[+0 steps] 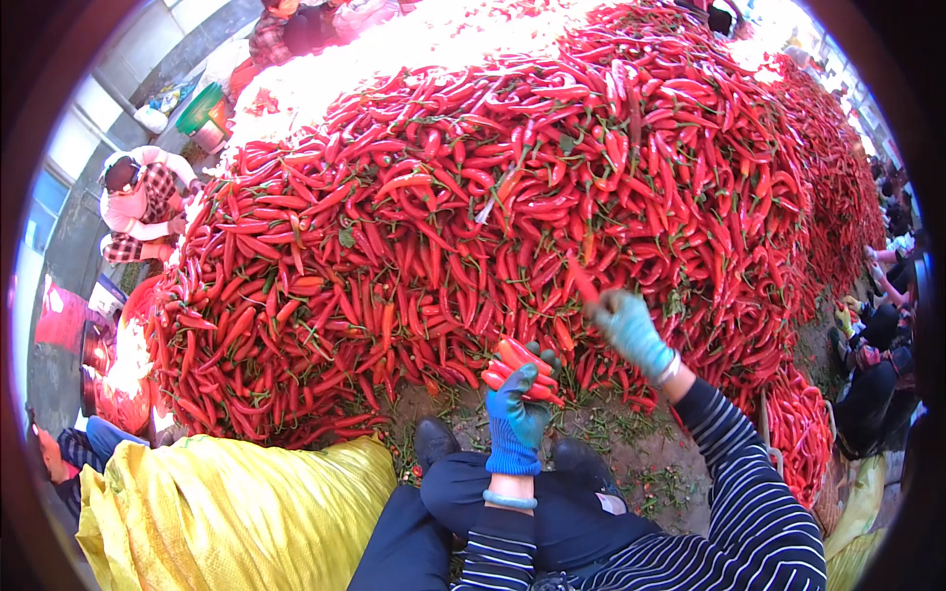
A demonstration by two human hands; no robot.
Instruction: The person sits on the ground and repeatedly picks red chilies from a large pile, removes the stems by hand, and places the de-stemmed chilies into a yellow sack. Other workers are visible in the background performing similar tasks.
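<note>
A bunch of several red chilli peppers (521,369) lies in my left hand (519,414), which wears a blue work glove and is closed around them above my knees. My right hand (627,327), in a pale teal glove and blurred, grips a single red chilli pepper (582,281) that points up and away from me. Before me rises a huge heap of red chilli peppers (443,251), many with green stems. The right hand is over the lower front slope of this heap; the left is just short of its foot.
A full yellow woven sack (244,517) stands at my left. To the right sits a container of red chillies (798,436). Green stems (658,458) litter the ground by my boots (436,443). People work around the heap, one person (140,199) at its left; a green bucket (201,111) stands beyond.
</note>
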